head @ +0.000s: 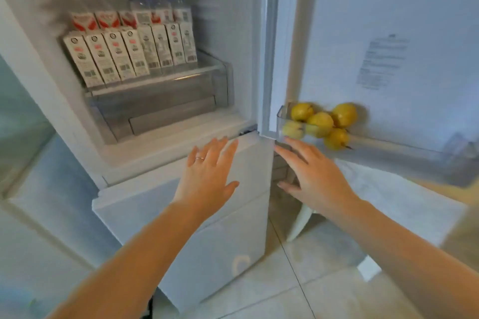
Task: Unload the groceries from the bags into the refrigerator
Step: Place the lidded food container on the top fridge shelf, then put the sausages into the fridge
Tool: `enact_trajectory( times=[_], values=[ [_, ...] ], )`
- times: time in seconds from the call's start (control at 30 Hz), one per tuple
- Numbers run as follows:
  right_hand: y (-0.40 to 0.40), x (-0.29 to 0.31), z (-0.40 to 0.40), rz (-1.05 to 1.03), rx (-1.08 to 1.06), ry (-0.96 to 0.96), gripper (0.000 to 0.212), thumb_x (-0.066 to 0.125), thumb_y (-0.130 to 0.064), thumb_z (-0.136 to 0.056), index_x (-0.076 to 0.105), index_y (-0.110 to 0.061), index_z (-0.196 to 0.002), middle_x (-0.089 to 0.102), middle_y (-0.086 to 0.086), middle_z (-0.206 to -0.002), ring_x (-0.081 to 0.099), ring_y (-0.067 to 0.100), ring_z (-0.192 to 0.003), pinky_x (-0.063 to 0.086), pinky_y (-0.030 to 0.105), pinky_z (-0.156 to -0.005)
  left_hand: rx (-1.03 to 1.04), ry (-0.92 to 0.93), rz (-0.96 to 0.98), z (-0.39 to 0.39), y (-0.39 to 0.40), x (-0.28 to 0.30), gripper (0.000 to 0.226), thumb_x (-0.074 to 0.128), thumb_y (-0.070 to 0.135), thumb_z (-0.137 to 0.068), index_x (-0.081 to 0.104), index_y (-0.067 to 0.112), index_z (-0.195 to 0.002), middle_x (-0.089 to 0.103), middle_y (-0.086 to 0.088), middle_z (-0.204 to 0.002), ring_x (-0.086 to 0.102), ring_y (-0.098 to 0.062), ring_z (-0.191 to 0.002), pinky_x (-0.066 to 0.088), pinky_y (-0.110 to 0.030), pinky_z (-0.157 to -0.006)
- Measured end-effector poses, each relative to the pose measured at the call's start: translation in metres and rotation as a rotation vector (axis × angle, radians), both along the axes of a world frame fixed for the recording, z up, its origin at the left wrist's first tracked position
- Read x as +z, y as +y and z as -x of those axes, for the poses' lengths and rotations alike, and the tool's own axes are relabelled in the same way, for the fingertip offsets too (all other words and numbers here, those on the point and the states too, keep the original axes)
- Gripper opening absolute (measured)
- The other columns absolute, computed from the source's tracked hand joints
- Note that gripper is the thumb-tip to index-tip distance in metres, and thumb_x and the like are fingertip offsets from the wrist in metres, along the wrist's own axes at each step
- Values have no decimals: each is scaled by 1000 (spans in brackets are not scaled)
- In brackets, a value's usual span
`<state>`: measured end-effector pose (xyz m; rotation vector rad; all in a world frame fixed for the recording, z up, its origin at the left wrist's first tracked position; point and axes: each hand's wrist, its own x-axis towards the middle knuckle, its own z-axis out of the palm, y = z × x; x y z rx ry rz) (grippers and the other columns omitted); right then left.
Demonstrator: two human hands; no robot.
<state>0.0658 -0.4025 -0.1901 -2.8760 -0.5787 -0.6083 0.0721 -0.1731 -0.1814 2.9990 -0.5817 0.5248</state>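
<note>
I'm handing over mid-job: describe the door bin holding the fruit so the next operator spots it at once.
Start at the open refrigerator door on the right, with a printed label on its inner wall. Along its bottom edge runs a clear plastic door bin, just above the right hand. It alone holds yellow pears; the cartons and bottles stand on the inner shelf.

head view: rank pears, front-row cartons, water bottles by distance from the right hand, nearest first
From the right hand:
1. Pears, in the door shelf just above its fingers.
2. Front-row cartons, on the fridge shelf, up and to the left.
3. Water bottles, at the back of that shelf, behind the cartons.
</note>
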Motion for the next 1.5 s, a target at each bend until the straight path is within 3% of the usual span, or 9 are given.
enact_trajectory(
  times=[0.17, 0.33, 0.53, 0.7, 0.83, 1.07, 1.37, 1.5],
  values=[
    [-78, -39, 67, -42, -191, 133, 75, 71, -40, -77, 38, -21, -142, 35, 5, -148, 38, 28, -131, 44, 42, -96, -176, 127, -25, 25, -76, -41, 81, 53, 46, -89, 4, 21, -149, 14, -5, -155, 17, -24, -141, 17, -40, -113],
    [-165, -74, 128, -117, -379, 246, 75, 70, -37, -80, 33, -23, -143, 27, 6, -152, 33, 29, -134, 41, 43, -98, -349, 251, -63, 48, -175, -76, 84, 60, 44, -85, 12, 20, -149, 22, -3, -152, 26, -25, -137, 24, -43, -110],
    [-291, -96, 202, -151, -615, 290, 76, 72, -39, -77, 37, -20, -142, 32, 9, -150, 38, 32, -131, 43, 47, -97, -532, 284, -95, 76, -320, -103, 83, 63, 45, -82, 19, 19, -147, 29, -7, -149, 34, -28, -133, 34, -43, -105],
    [-395, -101, 251, -125, -704, 336, 77, 70, -39, -79, 34, -17, -143, 31, 12, -149, 35, 32, -133, 38, 44, -102, -651, 308, -95, 103, -443, -121, 81, 55, 48, -88, 10, 23, -149, 16, -4, -156, 23, -24, -140, 26, -41, -109],
    [-466, -112, 271, -113, -742, 368, 77, 71, -40, -77, 37, -14, -141, 36, 16, -146, 41, 36, -129, 44, 48, -98, -704, 343, -94, 118, -522, -133, 79, 57, 48, -87, 15, 22, -148, 20, -5, -155, 27, -25, -139, 30, -40, -107],
    [-561, -127, 263, -123, -809, 434, 77, 71, -40, -79, 35, -15, -143, 32, 14, -149, 38, 34, -132, 41, 45, -99, -776, 380, -103, 102, -622, -152, 76, 69, 38, -81, 34, 12, -143, 40, -15, -143, 45, -35, -125, 40, -45, -96],
    [-699, -132, 169, -102, -854, 493, 79, 67, -44, -81, 29, -19, -145, 26, 11, -152, 32, 30, -135, 33, 40, -106, -800, 408, -54, -1, -786, -165, 76, 62, 39, -86, 22, 15, -147, 26, -11, -152, 29, -28, -137, 30, -41, -107],
    [-756, -124, 112, -134, -864, 546, 77, 61, -46, -85, 23, -22, -147, 17, 7, -155, 24, 25, -139, 28, 37, -109, -796, 408, -32, -58, -856, -158, 77, 69, 35, -80, 33, 10, -143, 37, -16, -145, 38, -32, -131, 36, -43, -103]
  ],
)
